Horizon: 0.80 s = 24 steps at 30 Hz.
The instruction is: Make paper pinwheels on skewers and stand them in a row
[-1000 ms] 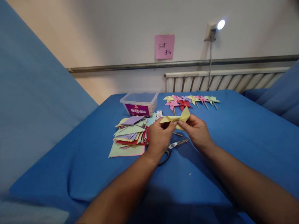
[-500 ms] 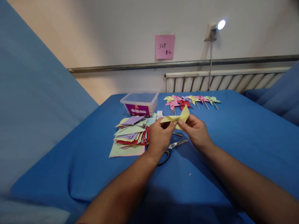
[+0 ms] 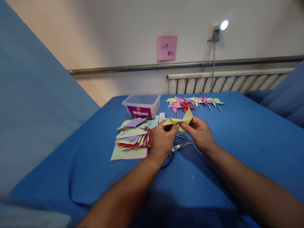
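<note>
A yellow paper pinwheel (image 3: pixel 187 116) is held up over the table between both my hands. My left hand (image 3: pixel 163 137) is closed on its left side, with the thumb pressing near the centre. My right hand (image 3: pixel 200 133) pinches the same paper from the right, its thumb tip close to the left one. Below the hands lie scissors (image 3: pixel 181 146) with dark handles, partly hidden by my left wrist. The end of a thin wooden stick (image 3: pixel 180 136) shows just under the paper.
Left of my hands is a stack of coloured paper pieces (image 3: pixel 131 137). Behind it stands a clear plastic box (image 3: pixel 140 106) with a purple label, beside small white boxes (image 3: pixel 162 116). Several finished pinwheels on sticks (image 3: pixel 205 100) lie at the back, before a radiator (image 3: pixel 228 83).
The yellow pinwheel's upright blade has dipped very slightly. Both hands keep the same grip, and the whole view has shifted a little.
</note>
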Tool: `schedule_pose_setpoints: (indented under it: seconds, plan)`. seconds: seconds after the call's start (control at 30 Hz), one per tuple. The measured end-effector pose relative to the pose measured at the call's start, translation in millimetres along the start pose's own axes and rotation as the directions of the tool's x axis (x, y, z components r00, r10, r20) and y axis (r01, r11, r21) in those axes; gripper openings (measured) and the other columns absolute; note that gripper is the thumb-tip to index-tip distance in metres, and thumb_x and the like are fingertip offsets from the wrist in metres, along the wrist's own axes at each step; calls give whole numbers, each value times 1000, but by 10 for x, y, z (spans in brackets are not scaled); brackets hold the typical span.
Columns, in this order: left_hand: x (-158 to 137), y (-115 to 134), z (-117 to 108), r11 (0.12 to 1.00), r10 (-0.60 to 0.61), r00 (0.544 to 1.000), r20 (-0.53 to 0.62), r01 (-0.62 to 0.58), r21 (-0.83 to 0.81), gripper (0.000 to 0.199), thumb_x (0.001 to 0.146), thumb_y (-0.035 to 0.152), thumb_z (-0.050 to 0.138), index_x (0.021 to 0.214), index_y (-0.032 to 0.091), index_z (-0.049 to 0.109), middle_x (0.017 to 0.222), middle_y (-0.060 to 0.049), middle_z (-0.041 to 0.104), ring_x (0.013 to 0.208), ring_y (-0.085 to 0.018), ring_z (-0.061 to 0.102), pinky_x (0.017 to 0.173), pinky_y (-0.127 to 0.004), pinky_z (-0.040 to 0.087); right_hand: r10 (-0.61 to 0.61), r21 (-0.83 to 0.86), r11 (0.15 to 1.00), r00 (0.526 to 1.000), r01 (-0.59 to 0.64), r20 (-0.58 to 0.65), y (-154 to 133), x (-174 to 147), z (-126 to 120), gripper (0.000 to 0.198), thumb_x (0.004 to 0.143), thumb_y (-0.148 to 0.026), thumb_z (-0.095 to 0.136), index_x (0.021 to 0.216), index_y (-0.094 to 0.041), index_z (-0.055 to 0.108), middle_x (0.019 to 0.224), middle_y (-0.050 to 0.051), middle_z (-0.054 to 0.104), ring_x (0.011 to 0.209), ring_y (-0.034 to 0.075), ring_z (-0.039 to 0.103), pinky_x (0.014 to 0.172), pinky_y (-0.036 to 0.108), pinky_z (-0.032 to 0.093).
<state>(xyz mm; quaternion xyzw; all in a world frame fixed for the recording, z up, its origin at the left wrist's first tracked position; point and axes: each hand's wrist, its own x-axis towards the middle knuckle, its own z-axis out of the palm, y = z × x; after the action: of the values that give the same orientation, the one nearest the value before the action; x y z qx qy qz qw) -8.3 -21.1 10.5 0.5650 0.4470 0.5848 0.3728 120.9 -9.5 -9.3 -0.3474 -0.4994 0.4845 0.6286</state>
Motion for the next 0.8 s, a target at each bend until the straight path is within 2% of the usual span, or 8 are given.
schedule_pose_setpoints:
  seconds: [0.43,0.63,0.73,0.8]
  plan:
    - [-3,39,22,999,-40,999,-14,40,-3,21,70,30,71,85,15,72,78,-5,71,72,-17,63,70,-28,48,-68,-37,997,998,67,-18,39,-28,14,19,73,-32,72,89,-23,67,87,0,69,81,16,61,79,33,47]
    - [1,21,11,993,-41,998,-53,47,109,22,69,34,71,79,14,70,75,-4,69,66,-14,59,61,-25,44,-100,-118,988,994,95,-39,70,-25,-12,19,74,-33,71,89,-22,67,87,0,69,80,17,61,78,32,48]
    - [17,-1,9,997,-43,999,-33,46,67,21,70,34,70,72,14,66,65,0,63,58,-10,53,55,-22,40,-110,-118,988,993,103,-51,99,-14,-1,21,73,-34,71,88,-21,67,86,1,69,80,17,61,80,33,48]
    - [29,-1,7,998,-58,998,-23,59,19,20,69,33,71,70,14,64,63,1,60,56,-9,50,54,-21,38,-97,-54,994,994,94,-53,110,0,17,23,72,-34,73,89,-20,66,87,1,69,80,16,62,79,32,49]
